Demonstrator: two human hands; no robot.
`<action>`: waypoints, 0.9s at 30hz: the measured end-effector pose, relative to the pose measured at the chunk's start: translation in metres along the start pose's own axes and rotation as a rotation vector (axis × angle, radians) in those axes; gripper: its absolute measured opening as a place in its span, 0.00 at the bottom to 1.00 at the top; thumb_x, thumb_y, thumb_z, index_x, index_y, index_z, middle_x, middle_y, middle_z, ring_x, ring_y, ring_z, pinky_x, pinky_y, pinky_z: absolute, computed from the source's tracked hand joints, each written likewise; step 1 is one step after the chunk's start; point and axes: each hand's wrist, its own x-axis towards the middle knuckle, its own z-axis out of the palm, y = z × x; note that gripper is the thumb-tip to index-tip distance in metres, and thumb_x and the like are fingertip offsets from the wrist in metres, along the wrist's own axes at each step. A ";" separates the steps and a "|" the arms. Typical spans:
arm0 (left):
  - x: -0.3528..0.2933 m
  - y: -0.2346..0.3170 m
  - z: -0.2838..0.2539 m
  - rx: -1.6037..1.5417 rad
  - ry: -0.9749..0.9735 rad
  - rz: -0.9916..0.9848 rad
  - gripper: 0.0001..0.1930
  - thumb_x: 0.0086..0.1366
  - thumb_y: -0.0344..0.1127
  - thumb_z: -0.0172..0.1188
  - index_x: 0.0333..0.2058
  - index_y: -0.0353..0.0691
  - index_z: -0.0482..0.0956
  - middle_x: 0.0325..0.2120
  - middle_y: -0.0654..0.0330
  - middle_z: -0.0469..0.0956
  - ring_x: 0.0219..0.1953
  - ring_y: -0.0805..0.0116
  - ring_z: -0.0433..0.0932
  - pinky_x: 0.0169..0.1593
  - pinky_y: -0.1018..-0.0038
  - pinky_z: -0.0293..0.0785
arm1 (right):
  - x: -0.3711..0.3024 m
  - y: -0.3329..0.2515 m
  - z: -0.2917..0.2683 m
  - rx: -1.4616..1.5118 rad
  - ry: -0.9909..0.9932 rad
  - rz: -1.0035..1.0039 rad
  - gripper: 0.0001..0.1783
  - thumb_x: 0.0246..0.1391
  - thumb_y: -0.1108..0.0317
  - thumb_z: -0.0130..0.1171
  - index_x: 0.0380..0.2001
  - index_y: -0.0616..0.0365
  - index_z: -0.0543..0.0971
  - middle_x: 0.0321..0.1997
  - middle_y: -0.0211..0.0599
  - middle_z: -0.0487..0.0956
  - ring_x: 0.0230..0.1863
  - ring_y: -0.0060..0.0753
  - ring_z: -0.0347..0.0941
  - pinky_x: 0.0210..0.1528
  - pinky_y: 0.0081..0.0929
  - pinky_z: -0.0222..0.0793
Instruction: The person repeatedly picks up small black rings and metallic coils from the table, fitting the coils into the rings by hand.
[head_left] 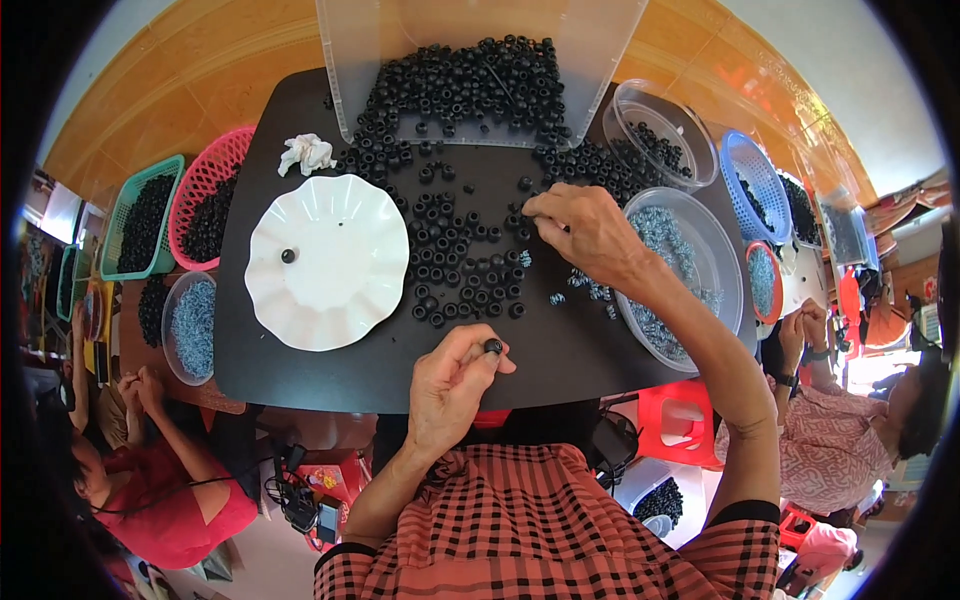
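Observation:
Near the table's front edge, my left hand (pixel 447 388) pinches a small round black piece (pixel 492 346) between thumb and fingers. Further out to the right, my right hand (pixel 585 228) reaches down to the tabletop, fingertips drawn together beside loose black pieces. Whatever is between those fingertips is too small to make out. A spread of black round pieces with holes (pixel 450 240) covers the table between my hands and the far bin. Several small translucent blue pieces (pixel 557 298) lie below my right hand. A scalloped white plate (pixel 310 310) at left carries one black piece (pixel 289 256).
A clear bin (pixel 350 60) tipped toward me spills black pieces at the back. At right stand a round tub of blue pieces (pixel 735 290) and a clear round container (pixel 705 130). Crumpled white tissue (pixel 306 155) lies back left. People sit working on both sides.

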 end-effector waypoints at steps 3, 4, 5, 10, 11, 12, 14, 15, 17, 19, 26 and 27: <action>-0.002 0.002 -0.002 0.010 -0.002 -0.031 0.08 0.64 0.23 0.51 0.41 0.32 0.74 0.29 0.62 0.79 0.26 0.87 0.68 0.31 0.88 0.64 | 0.009 -0.008 0.003 -0.031 -0.092 0.042 0.07 0.46 0.77 0.58 0.32 0.61 0.80 0.26 0.44 0.76 0.28 0.47 0.74 0.31 0.36 0.71; -0.002 0.003 -0.002 0.011 -0.019 -0.059 0.08 0.64 0.22 0.50 0.41 0.30 0.73 0.31 0.60 0.78 0.26 0.85 0.69 0.35 0.87 0.65 | 0.010 -0.007 0.005 -0.032 -0.092 0.038 0.07 0.46 0.77 0.58 0.32 0.61 0.80 0.26 0.44 0.76 0.28 0.47 0.74 0.31 0.36 0.71; -0.002 0.003 -0.002 0.011 -0.016 -0.057 0.08 0.64 0.22 0.50 0.41 0.30 0.73 0.31 0.60 0.78 0.26 0.85 0.69 0.35 0.87 0.65 | 0.011 -0.006 0.007 -0.104 -0.091 -0.002 0.07 0.45 0.76 0.58 0.31 0.61 0.80 0.26 0.44 0.76 0.28 0.47 0.74 0.31 0.36 0.71; -0.001 0.003 0.001 -0.011 0.011 -0.046 0.08 0.64 0.23 0.50 0.41 0.30 0.73 0.31 0.60 0.79 0.26 0.86 0.68 0.35 0.87 0.65 | 0.011 -0.004 0.013 -0.233 -0.036 -0.036 0.07 0.43 0.75 0.59 0.29 0.62 0.79 0.25 0.42 0.76 0.26 0.46 0.74 0.31 0.36 0.72; -0.001 0.004 0.000 -0.008 0.010 -0.052 0.08 0.64 0.23 0.50 0.41 0.30 0.73 0.31 0.60 0.79 0.26 0.86 0.68 0.35 0.87 0.65 | 0.010 -0.005 0.011 -0.170 -0.022 0.008 0.07 0.42 0.76 0.59 0.29 0.62 0.79 0.26 0.41 0.76 0.25 0.43 0.75 0.31 0.34 0.72; 0.000 0.007 -0.001 0.014 -0.004 -0.057 0.08 0.64 0.23 0.50 0.41 0.31 0.73 0.30 0.60 0.79 0.27 0.84 0.70 0.37 0.85 0.66 | 0.008 -0.008 0.008 -0.107 -0.008 0.053 0.08 0.41 0.76 0.59 0.30 0.62 0.79 0.27 0.41 0.76 0.25 0.39 0.76 0.30 0.33 0.73; 0.000 0.005 -0.002 0.040 0.000 -0.073 0.08 0.64 0.24 0.50 0.41 0.31 0.73 0.30 0.60 0.78 0.28 0.83 0.72 0.38 0.84 0.67 | 0.003 -0.029 0.005 0.086 0.003 0.158 0.08 0.40 0.77 0.58 0.29 0.62 0.78 0.28 0.41 0.76 0.27 0.38 0.76 0.31 0.31 0.73; 0.000 0.002 -0.003 0.002 0.025 -0.046 0.07 0.65 0.24 0.50 0.41 0.31 0.73 0.29 0.60 0.79 0.30 0.83 0.73 0.38 0.85 0.68 | -0.002 -0.042 0.002 0.269 0.016 0.262 0.08 0.39 0.78 0.58 0.28 0.62 0.77 0.29 0.41 0.77 0.29 0.37 0.77 0.33 0.28 0.74; 0.001 0.000 -0.003 -0.034 0.039 -0.021 0.07 0.66 0.24 0.50 0.41 0.32 0.74 0.29 0.61 0.79 0.31 0.83 0.73 0.37 0.85 0.68 | -0.019 -0.063 0.000 0.363 -0.003 0.282 0.10 0.40 0.79 0.58 0.30 0.63 0.78 0.31 0.39 0.78 0.28 0.28 0.78 0.32 0.22 0.74; 0.003 -0.002 -0.005 -0.196 0.023 -0.016 0.07 0.66 0.25 0.49 0.40 0.31 0.74 0.31 0.59 0.78 0.34 0.79 0.75 0.43 0.82 0.69 | -0.039 -0.077 0.008 0.622 0.066 0.301 0.07 0.44 0.79 0.59 0.31 0.63 0.78 0.32 0.34 0.79 0.30 0.22 0.77 0.33 0.19 0.73; 0.004 -0.001 -0.004 -0.233 0.002 -0.013 0.08 0.66 0.27 0.49 0.41 0.31 0.74 0.31 0.58 0.78 0.36 0.75 0.76 0.48 0.77 0.69 | -0.075 -0.078 0.039 1.187 0.125 0.449 0.08 0.52 0.83 0.56 0.36 0.64 0.78 0.42 0.32 0.77 0.41 0.20 0.75 0.46 0.19 0.73; 0.004 -0.001 -0.002 -0.229 -0.001 -0.017 0.08 0.66 0.27 0.49 0.41 0.31 0.74 0.31 0.58 0.78 0.36 0.75 0.76 0.48 0.77 0.69 | -0.074 -0.080 0.038 1.190 0.130 0.452 0.08 0.52 0.83 0.56 0.36 0.64 0.78 0.42 0.32 0.77 0.41 0.20 0.75 0.46 0.19 0.73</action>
